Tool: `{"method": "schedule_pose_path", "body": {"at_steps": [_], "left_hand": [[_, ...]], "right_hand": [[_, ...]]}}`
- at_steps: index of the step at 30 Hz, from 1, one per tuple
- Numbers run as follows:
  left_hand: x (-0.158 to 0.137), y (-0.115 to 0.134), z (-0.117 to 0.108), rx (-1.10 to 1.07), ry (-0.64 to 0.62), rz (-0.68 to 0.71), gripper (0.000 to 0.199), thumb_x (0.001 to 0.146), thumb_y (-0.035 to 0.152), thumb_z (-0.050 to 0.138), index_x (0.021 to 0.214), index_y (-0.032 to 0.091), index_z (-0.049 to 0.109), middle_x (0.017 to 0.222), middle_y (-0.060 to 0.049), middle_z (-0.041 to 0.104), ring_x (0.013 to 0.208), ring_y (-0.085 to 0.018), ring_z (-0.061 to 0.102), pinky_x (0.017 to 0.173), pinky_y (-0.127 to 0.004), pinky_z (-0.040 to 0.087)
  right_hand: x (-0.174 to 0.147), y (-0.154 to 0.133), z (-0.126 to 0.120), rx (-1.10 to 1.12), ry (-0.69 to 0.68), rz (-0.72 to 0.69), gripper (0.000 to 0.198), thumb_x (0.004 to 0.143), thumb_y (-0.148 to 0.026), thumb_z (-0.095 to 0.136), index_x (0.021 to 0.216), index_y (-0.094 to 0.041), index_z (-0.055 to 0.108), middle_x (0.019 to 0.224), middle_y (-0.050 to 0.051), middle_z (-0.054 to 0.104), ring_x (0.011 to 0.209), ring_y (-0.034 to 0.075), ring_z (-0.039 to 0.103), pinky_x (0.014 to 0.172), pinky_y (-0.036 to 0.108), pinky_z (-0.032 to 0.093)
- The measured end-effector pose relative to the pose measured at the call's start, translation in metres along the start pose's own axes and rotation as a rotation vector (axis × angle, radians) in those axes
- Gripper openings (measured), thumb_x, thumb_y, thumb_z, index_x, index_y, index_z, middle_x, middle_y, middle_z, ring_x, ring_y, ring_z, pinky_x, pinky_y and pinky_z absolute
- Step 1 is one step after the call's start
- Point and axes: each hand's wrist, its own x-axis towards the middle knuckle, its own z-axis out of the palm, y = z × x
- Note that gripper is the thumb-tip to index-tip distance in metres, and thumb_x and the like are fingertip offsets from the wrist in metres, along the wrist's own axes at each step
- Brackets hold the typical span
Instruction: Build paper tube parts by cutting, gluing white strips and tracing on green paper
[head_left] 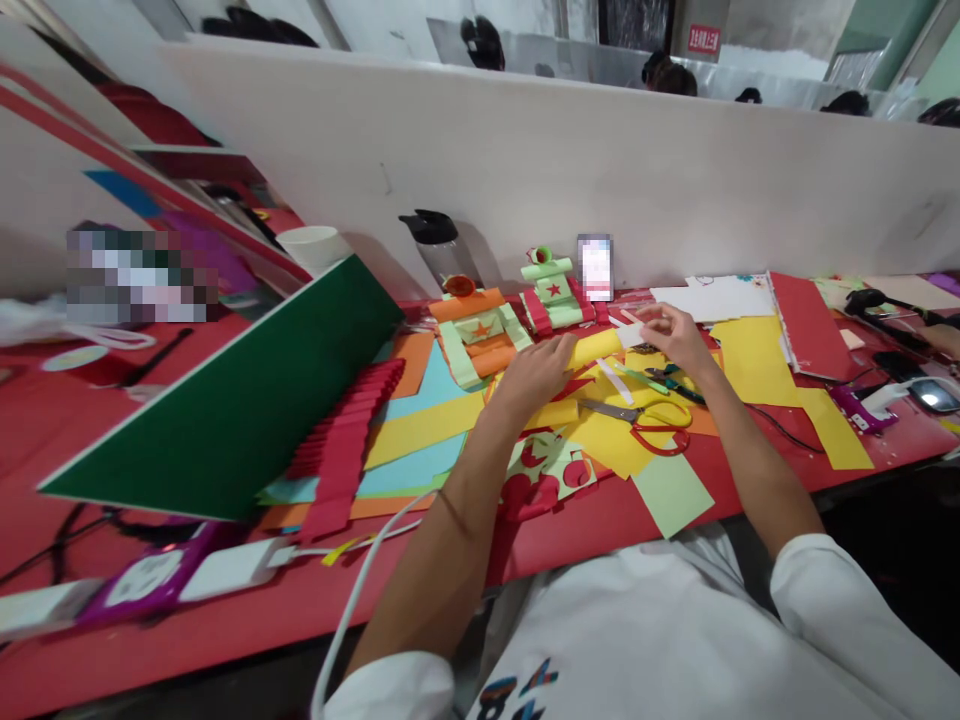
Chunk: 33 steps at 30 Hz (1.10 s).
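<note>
My left hand (534, 372) is closed around the left end of a rolled yellow paper tube (594, 348). A small white strip (629, 335) sits at the tube's right end, and my right hand (675, 338) pinches it between thumb and fingers. Below the hands lie scissors (637, 413) with yellow and red handles, on loose yellow paper sheets (615, 447). Green-handled pliers or cutters (675, 385) rest just under my right hand. Behind are two paper models with stars, an orange one (480, 330) and a green-and-red one (553, 290).
A green board (240, 400) leans at the left beside pleated red paper (349, 430). A bottle (439, 245) and a lit phone (596, 268) stand along the white partition (525, 150). A white cable (360, 590) crosses the table's front edge near my left forearm.
</note>
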Motion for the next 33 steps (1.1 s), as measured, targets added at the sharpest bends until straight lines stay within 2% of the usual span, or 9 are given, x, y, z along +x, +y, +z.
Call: {"method": "schedule_pose_path", "body": {"at_steps": [4,7,11,14,18,20,27,30,33], "left_hand": [[0.001,-0.007,0.000,-0.045,0.107,-0.207,0.051,0.104,0.038,0.048,0.149,0.015,0.046,0.137,-0.024,0.064,0.117,-0.039,0.068,0.091,-0.046,0.056],[0.002,-0.015,0.003,-0.067,0.155,-0.280,0.059,0.105,0.045,0.045,0.154,0.013,0.043,0.136,-0.025,0.062,0.117,-0.040,0.066,0.092,-0.049,0.055],[0.004,-0.024,0.013,-0.025,0.203,-0.197,0.056,0.105,0.039,0.043,0.155,0.016,0.048,0.131,-0.023,0.064,0.126,-0.041,0.059,0.107,-0.054,0.048],[0.007,-0.028,0.023,-0.043,0.256,-0.154,0.057,0.104,0.033,0.041,0.158,0.019,0.046,0.137,-0.021,0.064,0.135,-0.039,0.053,0.116,-0.056,0.041],[0.014,-0.030,0.038,-0.112,0.304,-0.130,0.070,0.095,0.016,0.041,0.165,0.015,0.034,0.161,-0.021,0.048,0.156,-0.038,0.035,0.125,-0.059,0.032],[0.014,-0.032,0.042,-0.130,0.295,-0.132,0.076,0.090,0.011,0.043,0.165,0.013,0.034,0.166,-0.022,0.043,0.160,-0.038,0.028,0.127,-0.061,0.029],[0.007,-0.034,0.035,-0.117,0.267,-0.187,0.065,0.093,0.013,0.044,0.158,0.015,0.047,0.161,-0.021,0.050,0.151,-0.038,0.043,0.123,-0.059,0.036],[0.006,-0.027,0.026,-0.180,0.324,-0.134,0.055,0.100,0.020,0.039,0.154,0.016,0.050,0.155,-0.020,0.055,0.147,-0.035,0.048,0.123,-0.057,0.037],[0.006,-0.014,0.019,-0.311,0.375,-0.043,0.048,0.107,0.036,0.036,0.149,0.018,0.052,0.152,-0.019,0.058,0.144,-0.031,0.052,0.122,-0.052,0.039]], "right_hand": [[0.012,0.013,-0.022,0.066,0.310,-0.017,0.030,0.080,-0.034,0.067,0.109,-0.023,0.067,0.069,-0.005,0.055,0.058,0.012,0.049,0.055,0.026,0.041],[0.019,0.023,-0.032,0.123,0.385,0.022,0.032,0.079,-0.041,0.068,0.106,-0.023,0.065,0.068,-0.005,0.054,0.060,0.013,0.053,0.056,0.026,0.043],[0.020,0.030,-0.030,0.149,0.354,0.078,0.037,0.073,-0.044,0.073,0.102,-0.023,0.065,0.068,-0.004,0.058,0.061,0.013,0.056,0.053,0.025,0.043],[0.017,0.027,-0.024,0.140,0.314,0.070,0.035,0.073,-0.041,0.073,0.101,-0.022,0.066,0.073,-0.002,0.062,0.062,0.013,0.057,0.052,0.025,0.044],[0.015,0.025,-0.020,0.114,0.254,0.054,0.031,0.077,-0.039,0.071,0.102,-0.022,0.066,0.077,-0.002,0.062,0.063,0.013,0.058,0.053,0.025,0.045],[0.014,0.026,-0.019,0.112,0.224,0.045,0.029,0.077,-0.039,0.071,0.101,-0.022,0.067,0.076,-0.002,0.061,0.062,0.013,0.058,0.054,0.025,0.045],[0.015,0.033,-0.020,0.059,0.169,0.038,0.026,0.077,-0.035,0.069,0.098,-0.021,0.068,0.068,-0.004,0.059,0.062,0.014,0.057,0.059,0.026,0.047],[0.012,0.030,-0.019,-0.007,0.155,0.016,0.025,0.077,-0.035,0.069,0.098,-0.020,0.069,0.074,-0.002,0.063,0.066,0.015,0.059,0.066,0.029,0.051],[0.007,0.023,-0.014,-0.063,0.041,-0.036,0.027,0.079,-0.038,0.072,0.098,-0.020,0.069,0.086,0.001,0.068,0.072,0.016,0.062,0.069,0.031,0.053]]}}
